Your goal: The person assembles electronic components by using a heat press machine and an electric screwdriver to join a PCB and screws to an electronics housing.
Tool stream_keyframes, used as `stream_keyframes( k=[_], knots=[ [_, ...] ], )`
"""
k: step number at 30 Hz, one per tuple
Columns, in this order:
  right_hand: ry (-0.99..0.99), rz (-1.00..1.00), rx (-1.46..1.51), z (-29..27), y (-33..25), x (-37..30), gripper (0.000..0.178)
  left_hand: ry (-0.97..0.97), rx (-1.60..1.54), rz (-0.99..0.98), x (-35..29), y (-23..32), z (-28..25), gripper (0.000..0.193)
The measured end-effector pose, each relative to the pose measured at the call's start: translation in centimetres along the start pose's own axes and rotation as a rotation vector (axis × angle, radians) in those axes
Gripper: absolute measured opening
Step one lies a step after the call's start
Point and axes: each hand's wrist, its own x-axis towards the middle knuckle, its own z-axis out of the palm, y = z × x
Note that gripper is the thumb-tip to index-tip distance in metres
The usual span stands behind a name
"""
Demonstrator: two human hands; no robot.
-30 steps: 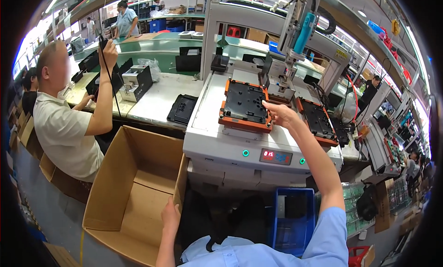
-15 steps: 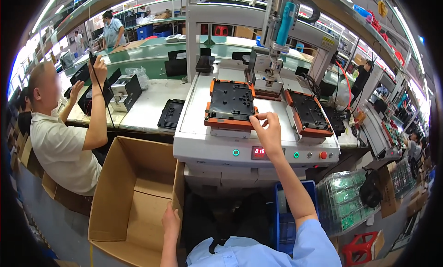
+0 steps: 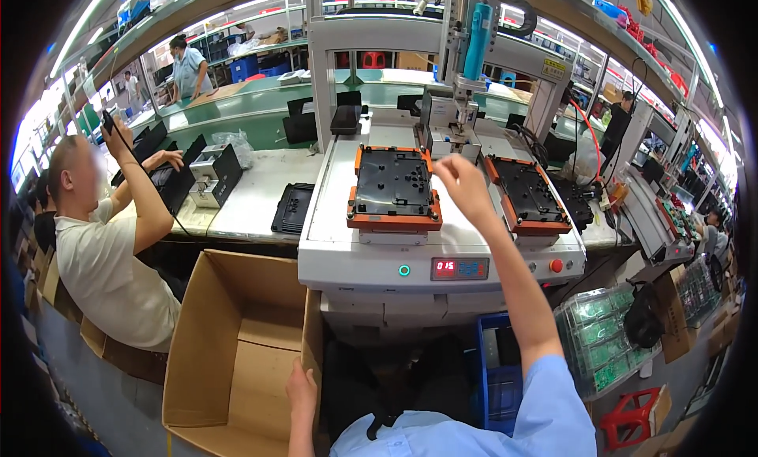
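Observation:
My right hand (image 3: 463,187) is over the white machine bed, by the upper right corner of the left orange fixture (image 3: 395,220). Its fingers are curled together, and whatever may be between the tips is hidden. A black plastic panel (image 3: 388,190) with small bosses and holes lies in that fixture. To its right, a second orange fixture (image 3: 541,220) bears a similar black panel (image 3: 527,187). Down at the lower left, my left hand (image 3: 302,390) is closed over the right wall of an open cardboard box (image 3: 201,331); some of its fingers are hidden.
A screwdriving head (image 3: 466,86) on a gantry stands behind the fixtures. Black panels (image 3: 294,207) are stacked left of the machine. A co-worker (image 3: 110,236) sits at the left, holding a cable-like tool. A blue crate (image 3: 501,378) and a red stool (image 3: 629,417) are at the lower right.
My right hand has moved away from me, from the left panel's near right corner to its far right corner. My left hand stays at the box wall. The co-worker's raised arm has shifted left.

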Motion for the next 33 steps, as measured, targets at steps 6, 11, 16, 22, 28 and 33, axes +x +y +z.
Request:
stream_keyframes(
  k=[6, 11, 16, 22, 28, 33],
  knots=[
    [-0.139, 0.098, -0.597, 4.0, 4.6, 8.2, 0.041, 0.039, -0.013, 0.023, -0.2, -0.2, 0.3, 0.036],
    [-0.331, 0.35, -0.436, 5.0, 4.6, 10.7, 0.039, -0.015, 0.007, -0.05, -0.4, 0.4, 0.1, 0.036],
    [-0.102, 0.526, -0.384, 7.3, 3.9, 10.9, 0.043, -0.008, 0.04, 0.003, -0.3, -0.2, 0.4, 0.037],
    [-0.146, 0.415, -0.357, 6.4, 4.6, 9.6, 0.05, -0.012, 0.018, -0.007, 0.0, -0.2, 0.6, 0.037],
    [0.312, -0.083, -0.255, 1.6, -4.9, -6.9, 0.026, -0.035, -0.004, -0.022, 0.3, -0.1, 0.3, 0.037],
    [-0.025, -0.206, -0.334, 6.5, -7.0, -19.8, 0.059, -0.042, 0.012, -0.005, 0.2, -0.3, 0.5, 0.037]
  ],
)
